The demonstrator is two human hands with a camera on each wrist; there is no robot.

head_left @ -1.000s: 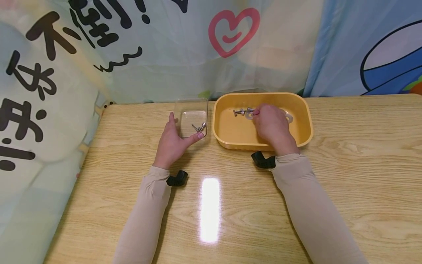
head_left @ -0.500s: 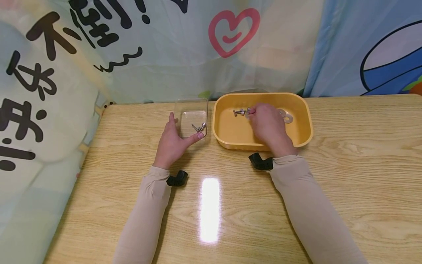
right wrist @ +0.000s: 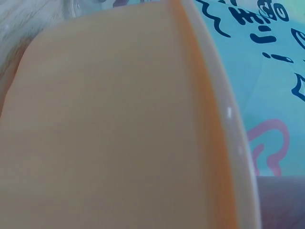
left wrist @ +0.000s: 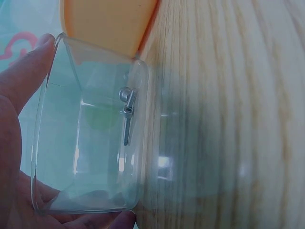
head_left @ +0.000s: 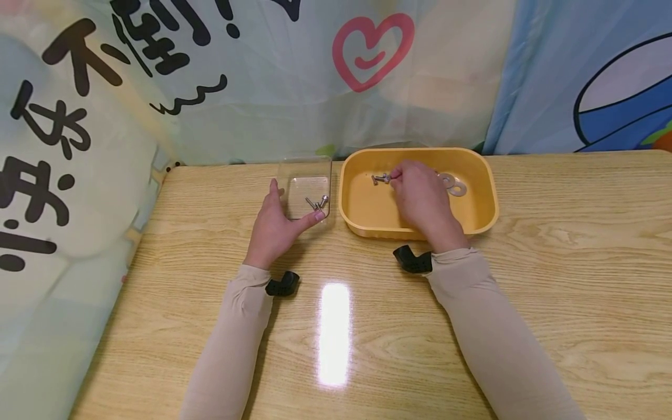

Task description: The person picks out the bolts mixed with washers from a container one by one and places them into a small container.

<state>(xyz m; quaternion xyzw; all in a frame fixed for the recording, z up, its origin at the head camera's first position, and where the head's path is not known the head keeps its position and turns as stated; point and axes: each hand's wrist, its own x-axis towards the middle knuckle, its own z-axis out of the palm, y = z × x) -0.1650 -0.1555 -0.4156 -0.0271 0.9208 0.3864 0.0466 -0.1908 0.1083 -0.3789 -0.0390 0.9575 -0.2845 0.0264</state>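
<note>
My left hand (head_left: 275, 227) holds a clear plastic box (head_left: 296, 169) standing on the table, thumb along the near side and fingers at the left. A few metal screws (head_left: 324, 200) lie inside near its front right corner. The left wrist view also shows the box (left wrist: 95, 157) and screws (left wrist: 127, 112) through its wall. My right hand (head_left: 422, 201) reaches into a yellow tray (head_left: 367, 219), fingers curled down beside several screws (head_left: 379, 178). Its fingertips are partly hidden, and a held screw cannot be made out. Flat washers (head_left: 458, 189) lie right of that hand.
Both containers stand side by side at the back of the wooden table (head_left: 262, 361), close to a printed cloth backdrop (head_left: 252, 134). The tray wall (right wrist: 209, 114) fills much of the right wrist view.
My right hand has shifted a little left inside the tray, covering some of the screws and uncovering more of the washers. The left hand and clear box have stayed in place.
</note>
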